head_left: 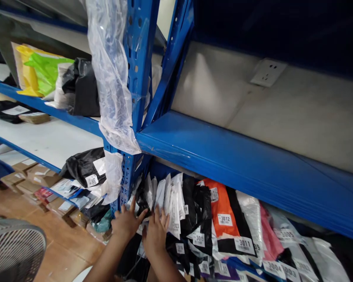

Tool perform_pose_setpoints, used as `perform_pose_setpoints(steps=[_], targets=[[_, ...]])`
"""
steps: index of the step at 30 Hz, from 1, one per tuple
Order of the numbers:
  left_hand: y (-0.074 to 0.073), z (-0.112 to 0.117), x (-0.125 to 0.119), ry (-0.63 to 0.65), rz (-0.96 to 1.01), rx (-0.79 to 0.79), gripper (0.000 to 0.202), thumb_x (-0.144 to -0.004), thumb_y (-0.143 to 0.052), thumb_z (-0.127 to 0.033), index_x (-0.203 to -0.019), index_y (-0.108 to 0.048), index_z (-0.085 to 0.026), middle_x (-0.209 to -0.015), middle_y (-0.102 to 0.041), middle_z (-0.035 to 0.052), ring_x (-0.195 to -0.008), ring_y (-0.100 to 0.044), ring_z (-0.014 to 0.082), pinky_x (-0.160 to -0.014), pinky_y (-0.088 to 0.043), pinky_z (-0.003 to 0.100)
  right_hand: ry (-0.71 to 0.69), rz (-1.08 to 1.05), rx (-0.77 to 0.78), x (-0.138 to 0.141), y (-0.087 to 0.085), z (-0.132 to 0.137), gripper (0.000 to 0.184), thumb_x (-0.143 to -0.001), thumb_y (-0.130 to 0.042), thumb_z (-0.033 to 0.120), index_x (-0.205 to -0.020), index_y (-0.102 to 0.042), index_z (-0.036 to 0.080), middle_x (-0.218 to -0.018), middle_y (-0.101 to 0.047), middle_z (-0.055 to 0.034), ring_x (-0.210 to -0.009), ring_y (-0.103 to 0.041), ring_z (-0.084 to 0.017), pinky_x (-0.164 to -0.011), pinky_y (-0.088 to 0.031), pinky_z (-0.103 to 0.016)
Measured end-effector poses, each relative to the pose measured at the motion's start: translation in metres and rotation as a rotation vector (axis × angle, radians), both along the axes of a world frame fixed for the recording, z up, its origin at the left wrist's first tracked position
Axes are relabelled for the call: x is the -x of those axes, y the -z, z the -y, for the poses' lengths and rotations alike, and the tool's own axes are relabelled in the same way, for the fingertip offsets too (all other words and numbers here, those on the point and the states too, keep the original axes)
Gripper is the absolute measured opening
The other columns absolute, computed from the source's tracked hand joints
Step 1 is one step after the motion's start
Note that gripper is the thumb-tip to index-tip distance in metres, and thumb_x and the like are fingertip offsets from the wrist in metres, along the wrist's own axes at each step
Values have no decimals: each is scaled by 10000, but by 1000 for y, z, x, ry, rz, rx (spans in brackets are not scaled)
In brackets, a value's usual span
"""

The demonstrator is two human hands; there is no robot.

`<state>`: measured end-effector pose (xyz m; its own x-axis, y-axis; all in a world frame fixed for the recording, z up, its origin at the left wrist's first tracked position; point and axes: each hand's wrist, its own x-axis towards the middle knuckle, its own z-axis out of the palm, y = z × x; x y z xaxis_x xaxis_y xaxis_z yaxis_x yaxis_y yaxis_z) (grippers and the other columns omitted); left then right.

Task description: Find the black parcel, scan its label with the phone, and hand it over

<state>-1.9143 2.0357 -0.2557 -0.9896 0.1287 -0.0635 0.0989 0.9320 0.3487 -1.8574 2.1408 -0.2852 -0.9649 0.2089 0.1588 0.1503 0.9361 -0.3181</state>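
My left hand (pixel 126 223) and my right hand (pixel 155 234) reach side by side into the left end of a row of upright mailer bags (pixel 176 203) on a low blue shelf. The left hand's fingers are spread against a black bag (pixel 141 199). The right hand's fingers are stretched up, pressing on white bags, one labelled 3023 (pixel 175 226). Neither hand grips anything. Further right in the row stand an orange bag labelled 3012 (pixel 222 211) and a black one labelled 3011 (pixel 243 243).
A blue steel upright (pixel 138 78) wrapped in clear plastic (pixel 111 74) rises just above my hands. The blue shelf beam (pixel 238 164) above is bare. Left shelves hold black, yellow and green parcels; boxes lie on the floor. A fan grille (pixel 14 250) stands at lower left.
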Motion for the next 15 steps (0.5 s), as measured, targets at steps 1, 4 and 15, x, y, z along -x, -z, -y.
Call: perform_pose_setpoints(steps=[1, 4, 15], targets=[[-8, -3, -1, -73, -23, 45, 601, -837, -482, -490, -1376, -423, -231, -1183, -536, 216, -1027, -526, 411, -719, -488, 522, -22, -14, -23, 0, 2, -3, 564, -707, -464, 55, -1263, -543, 106, -1392, -446, -157, -1295, -365, -372, -1087, -246, -612], [-29, -19, -1, -41, -168, -20, 628, -880, -418, -398, -1437, -291, -136, -1219, -490, 223, -1063, -493, 353, -775, -488, 458, -120, -130, -73, 3, 14, -10, 588, -725, -474, 80, -1312, -477, 64, -1352, -468, -212, -1261, -408, -374, -1039, -360, -561], [-17, -91, 38, 384, 45, -173, 279, -665, -651, -389, -870, -687, -202, -1376, -409, 121, -1242, -340, 408, -921, -353, 656, -22, -529, 268, -16, 30, -38, 299, -750, -380, 64, -976, -523, 198, -1033, -583, -98, -1050, -533, -252, -908, -456, -431]])
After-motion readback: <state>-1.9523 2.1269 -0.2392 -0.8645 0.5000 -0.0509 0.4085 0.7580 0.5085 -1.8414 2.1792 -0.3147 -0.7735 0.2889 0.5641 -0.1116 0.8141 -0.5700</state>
